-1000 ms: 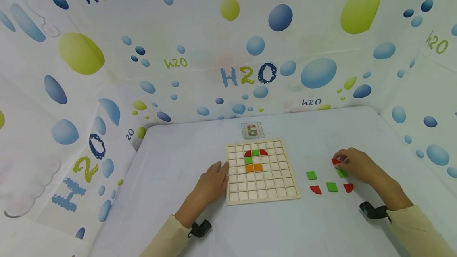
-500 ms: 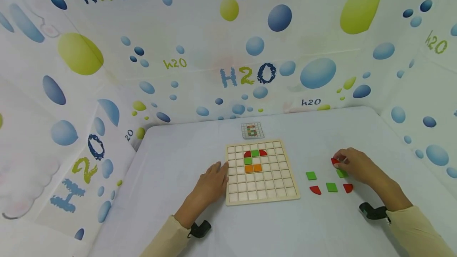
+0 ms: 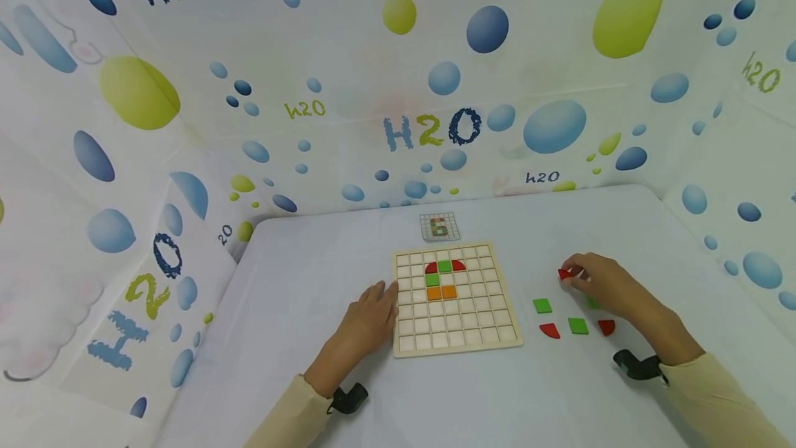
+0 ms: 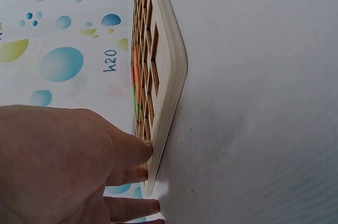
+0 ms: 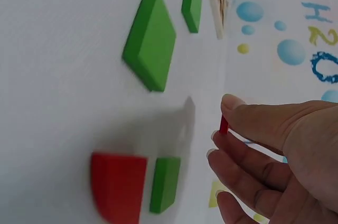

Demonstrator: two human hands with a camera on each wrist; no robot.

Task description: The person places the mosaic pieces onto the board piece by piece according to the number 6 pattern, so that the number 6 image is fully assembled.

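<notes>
A wooden grid board lies mid-table, with red quarter-round, green square and orange square tiles set in its upper cells. My left hand rests at the board's left edge, fingers fairly straight; in the left wrist view its thumb and fingertips touch the frame. Right of the board, my right hand pinches a red quarter-round tile between thumb and fingertip, raised over the table. Below that hand lie loose green square tiles and red quarter-round tiles; one green tile is partly hidden by the hand.
Behind the board lies a small gridded card showing a coloured figure 6. A white cloth covers the table, and a curtain printed with bubbles and H2O surrounds it at the back and sides.
My right hand has moved left and slightly away from me with the red quarter-round tile, off the green tile beneath it. My left hand stays at the board's edge.
</notes>
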